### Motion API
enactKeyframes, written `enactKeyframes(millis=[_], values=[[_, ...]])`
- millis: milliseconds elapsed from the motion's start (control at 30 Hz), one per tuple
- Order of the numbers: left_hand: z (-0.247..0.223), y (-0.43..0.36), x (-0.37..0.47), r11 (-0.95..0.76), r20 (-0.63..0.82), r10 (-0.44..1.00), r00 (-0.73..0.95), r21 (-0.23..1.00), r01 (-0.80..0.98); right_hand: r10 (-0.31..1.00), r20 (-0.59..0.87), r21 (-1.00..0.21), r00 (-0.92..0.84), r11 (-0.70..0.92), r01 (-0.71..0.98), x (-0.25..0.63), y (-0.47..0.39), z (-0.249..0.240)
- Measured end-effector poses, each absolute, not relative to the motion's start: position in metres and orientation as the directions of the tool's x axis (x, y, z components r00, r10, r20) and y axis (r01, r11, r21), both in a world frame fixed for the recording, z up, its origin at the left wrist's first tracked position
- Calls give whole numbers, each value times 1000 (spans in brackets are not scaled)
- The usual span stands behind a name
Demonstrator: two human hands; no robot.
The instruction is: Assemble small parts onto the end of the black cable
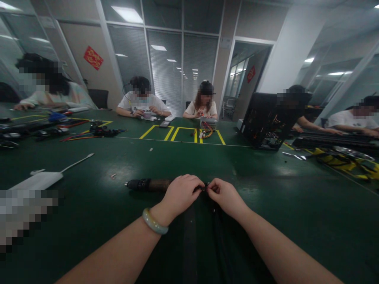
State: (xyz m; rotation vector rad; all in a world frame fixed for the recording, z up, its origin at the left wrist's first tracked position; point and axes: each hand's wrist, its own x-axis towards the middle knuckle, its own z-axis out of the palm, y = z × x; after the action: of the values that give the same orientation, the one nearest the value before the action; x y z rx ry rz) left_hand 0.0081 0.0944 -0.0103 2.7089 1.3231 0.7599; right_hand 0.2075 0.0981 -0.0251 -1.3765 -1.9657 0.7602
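Observation:
A dark tool like an electric screwdriver (pixel 156 185) lies on the green table, its narrow tip pointing left. My left hand (pixel 182 193), with a pale green bangle (pixel 154 221) on its wrist, rests over the tool's right part and hides it. Its thumb and fingers are pinched around a small dark part (pixel 203 189), whose kind I cannot make out. My right hand (pixel 226 197) meets it from the right, fingertips closed on the same part. Below the right hand a dark cable (pixel 218 225) runs toward me.
A white pouch-like item (pixel 38 180) lies at left. Cables and dark parts (pixel 102 129) sit farther back. Behind the yellow tape marks (pixel 185 128), a metal box with wires (pixel 208 123) stands before a co-worker (pixel 204 102). A black computer case (pixel 262 122) stands at right, near yellow-black cables (pixel 340 161).

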Motion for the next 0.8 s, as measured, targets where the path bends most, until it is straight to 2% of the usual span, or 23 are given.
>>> enactKeyframes(millis=[800], values=[[-10,94,6,-664,416,726,547,220,714,936,159,-707,-313,329,626,207,91,-13]])
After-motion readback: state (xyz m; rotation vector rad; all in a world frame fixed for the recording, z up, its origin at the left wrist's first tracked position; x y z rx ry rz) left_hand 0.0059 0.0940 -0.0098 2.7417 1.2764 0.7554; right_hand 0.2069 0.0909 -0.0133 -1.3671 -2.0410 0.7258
